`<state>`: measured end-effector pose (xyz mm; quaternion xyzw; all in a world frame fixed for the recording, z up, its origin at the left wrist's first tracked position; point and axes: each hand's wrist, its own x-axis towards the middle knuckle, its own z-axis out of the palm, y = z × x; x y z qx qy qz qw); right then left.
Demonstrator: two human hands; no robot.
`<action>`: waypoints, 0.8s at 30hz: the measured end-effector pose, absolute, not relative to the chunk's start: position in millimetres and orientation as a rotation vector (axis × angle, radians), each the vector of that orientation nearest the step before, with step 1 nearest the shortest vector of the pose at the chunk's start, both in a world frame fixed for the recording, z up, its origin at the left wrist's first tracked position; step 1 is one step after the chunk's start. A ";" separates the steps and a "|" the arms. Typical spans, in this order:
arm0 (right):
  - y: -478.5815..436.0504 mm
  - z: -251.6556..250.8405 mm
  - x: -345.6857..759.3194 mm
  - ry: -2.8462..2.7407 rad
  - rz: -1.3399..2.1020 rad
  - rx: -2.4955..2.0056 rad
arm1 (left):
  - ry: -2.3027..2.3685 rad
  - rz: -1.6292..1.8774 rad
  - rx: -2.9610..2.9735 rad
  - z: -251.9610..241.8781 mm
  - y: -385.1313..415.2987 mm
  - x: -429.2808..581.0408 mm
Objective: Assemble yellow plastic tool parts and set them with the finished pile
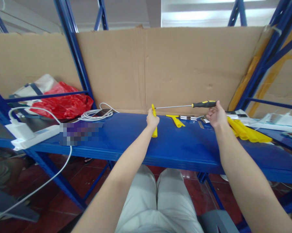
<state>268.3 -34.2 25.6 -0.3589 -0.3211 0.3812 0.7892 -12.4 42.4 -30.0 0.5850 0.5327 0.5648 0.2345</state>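
Note:
My left hand (152,119) is closed around an upright yellow plastic handle (155,132), whose top and lower end stick out of the fist. A long screwdriver (204,104) with a black and yellow grip lies level in the air, its tip touching or very near the upper part of the yellow handle. At the far end of that grip, the fingers of my right hand (217,116) pinch the screwdriver. Between both hands, a yellow T-shaped plastic piece (177,121) rests on the blue shelf top (182,145).
Several yellow tubular pieces (250,132) lie right of my right hand. A small metal strip (200,124) is on the shelf. To the left are a coiled white cable (96,114), a red plastic bag (63,102) and a power strip (42,135). Cardboard (184,64) stands behind.

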 end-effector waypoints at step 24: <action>-30.5 25.0 270.8 -0.669 0.805 -0.787 | 1.498 1.545 1.589 -24.0 30.0 -10.1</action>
